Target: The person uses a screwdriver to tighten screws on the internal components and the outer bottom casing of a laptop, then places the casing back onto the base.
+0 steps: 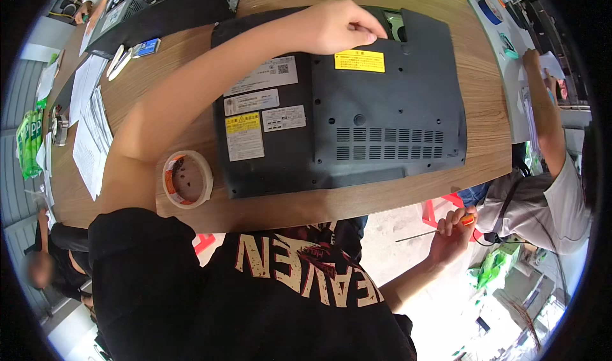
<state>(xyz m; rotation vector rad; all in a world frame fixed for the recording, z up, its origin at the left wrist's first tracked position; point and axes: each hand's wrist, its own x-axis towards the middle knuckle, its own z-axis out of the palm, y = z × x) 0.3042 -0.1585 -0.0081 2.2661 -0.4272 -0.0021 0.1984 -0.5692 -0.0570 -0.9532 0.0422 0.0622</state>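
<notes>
A black laptop (389, 99) lies bottom side up on the wooden table, with vents, stickers and a yellow label (359, 60) facing me. Near its far edge is an uncovered bay (396, 26) with green showing inside. My left hand (341, 29) reaches across the laptop to that bay. Its fingers are curled together at the bay's left side; whatever lies between them is hidden. Off the table's near edge, at the right, my right hand (451, 233) grips a screwdriver (468, 220) by its orange-yellow handle, the long thin shaft pointing left.
A roll of tape (187, 180) lies left of the laptop. Papers (92, 147) and a small blue box (146, 47) are farther left. An opened computer case (166, 20) stands at the far left. Another person (532, 195) works at the right, handling papers. Red stools stand below.
</notes>
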